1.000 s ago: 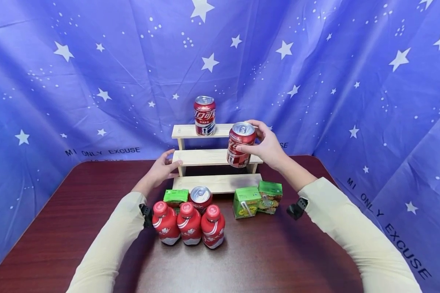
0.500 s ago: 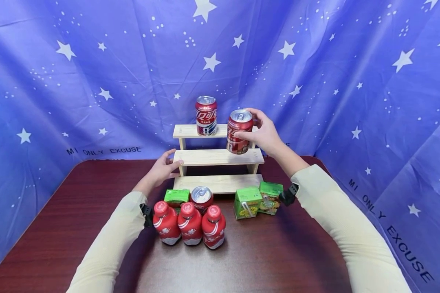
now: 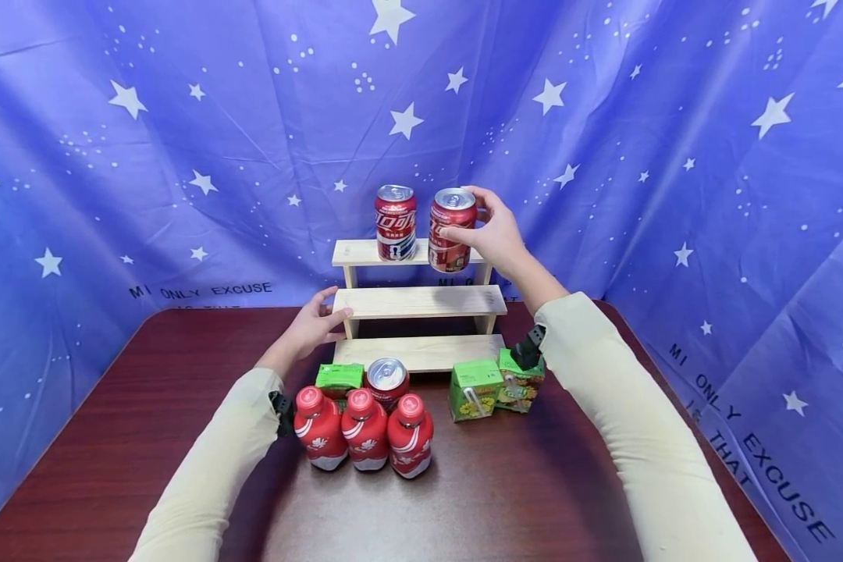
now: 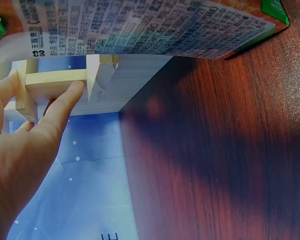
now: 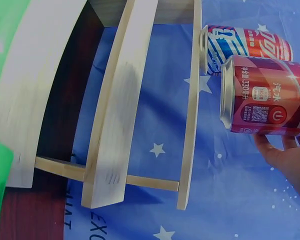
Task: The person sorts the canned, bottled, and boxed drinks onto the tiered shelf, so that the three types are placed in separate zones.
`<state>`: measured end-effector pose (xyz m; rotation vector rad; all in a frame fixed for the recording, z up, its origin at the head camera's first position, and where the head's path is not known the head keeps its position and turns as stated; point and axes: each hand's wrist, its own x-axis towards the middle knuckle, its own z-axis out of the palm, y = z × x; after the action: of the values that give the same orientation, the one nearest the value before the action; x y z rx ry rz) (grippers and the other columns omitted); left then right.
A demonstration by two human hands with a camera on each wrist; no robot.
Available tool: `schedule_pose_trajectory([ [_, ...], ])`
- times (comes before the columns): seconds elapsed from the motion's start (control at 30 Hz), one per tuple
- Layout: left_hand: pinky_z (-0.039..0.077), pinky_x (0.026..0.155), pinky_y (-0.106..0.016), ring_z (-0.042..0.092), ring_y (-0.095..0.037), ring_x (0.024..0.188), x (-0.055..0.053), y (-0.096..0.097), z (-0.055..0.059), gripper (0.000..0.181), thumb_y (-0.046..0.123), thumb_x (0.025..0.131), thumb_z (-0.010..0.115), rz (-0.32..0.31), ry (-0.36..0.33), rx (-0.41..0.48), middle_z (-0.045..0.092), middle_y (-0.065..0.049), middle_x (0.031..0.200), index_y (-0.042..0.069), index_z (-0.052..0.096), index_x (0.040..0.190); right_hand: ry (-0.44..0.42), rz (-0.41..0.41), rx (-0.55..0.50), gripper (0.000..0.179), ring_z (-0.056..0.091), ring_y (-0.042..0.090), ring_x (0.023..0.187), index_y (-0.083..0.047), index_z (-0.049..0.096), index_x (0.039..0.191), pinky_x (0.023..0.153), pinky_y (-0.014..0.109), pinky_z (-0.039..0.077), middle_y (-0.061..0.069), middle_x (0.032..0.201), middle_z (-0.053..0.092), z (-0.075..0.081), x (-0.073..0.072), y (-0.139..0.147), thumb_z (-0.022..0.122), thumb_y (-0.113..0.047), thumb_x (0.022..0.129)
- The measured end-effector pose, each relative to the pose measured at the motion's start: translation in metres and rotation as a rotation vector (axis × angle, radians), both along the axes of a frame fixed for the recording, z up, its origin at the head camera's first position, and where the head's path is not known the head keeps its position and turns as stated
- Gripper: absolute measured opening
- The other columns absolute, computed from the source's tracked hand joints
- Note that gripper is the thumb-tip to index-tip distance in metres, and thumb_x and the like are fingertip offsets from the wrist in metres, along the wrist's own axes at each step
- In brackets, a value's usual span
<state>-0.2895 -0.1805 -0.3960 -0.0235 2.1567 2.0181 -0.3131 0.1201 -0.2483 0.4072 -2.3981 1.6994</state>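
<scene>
My right hand (image 3: 497, 238) grips a red soda can (image 3: 446, 254), thumb in front and fingers behind. The can is upright over the right part of the top board of a three-step wooden display rack (image 3: 421, 301). In the right wrist view, a gap shows between the held can (image 5: 265, 100) and the board's edge. Another red can (image 3: 396, 226) stands on the top board, left of it. My left hand (image 3: 312, 321) holds the rack's left side at the middle step. In the left wrist view, one finger (image 4: 65, 107) lies along a wooden crosspiece.
Three red bottles (image 3: 364, 437) stand at the front left, before a third can (image 3: 386, 375) and a green drink carton (image 3: 340, 376). Two more green cartons, one in front (image 3: 474, 390), stand right of them by the lowest board. A blue star-patterned curtain (image 3: 253, 156) hangs behind.
My right hand has raised the can from in front of the middle board to above the top board, moving slightly left. My left hand has stayed on the rack.
</scene>
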Motion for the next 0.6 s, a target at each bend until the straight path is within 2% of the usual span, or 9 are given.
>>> schedule_pose_trajectory([
  [0.23,0.049,0.097,-0.049,0.040,-0.043,0.128,0.000,0.000,0.000,0.070,0.009,0.096,0.051,-0.004,0.004,0.003,0.030,-0.030,0.141,0.013,0.008,0.151,-0.009,-0.018,-0.008,0.076,0.047,0.022,0.119,-0.018,0.041,0.138,0.101,0.042,0.045,0.005,0.132,0.049,-0.002,-0.010,-0.009,0.080,-0.021,0.073],
  [0.6,0.048,0.098,-0.050,0.040,-0.043,0.128,-0.001,-0.001,-0.003,0.071,0.010,0.096,0.051,-0.011,0.014,-0.001,0.030,-0.030,0.141,0.013,0.007,0.151,0.000,-0.046,-0.044,0.074,0.047,0.023,0.117,-0.015,0.041,0.138,0.100,0.042,0.046,0.008,0.129,0.048,-0.011,-0.021,-0.019,0.079,-0.018,0.074],
])
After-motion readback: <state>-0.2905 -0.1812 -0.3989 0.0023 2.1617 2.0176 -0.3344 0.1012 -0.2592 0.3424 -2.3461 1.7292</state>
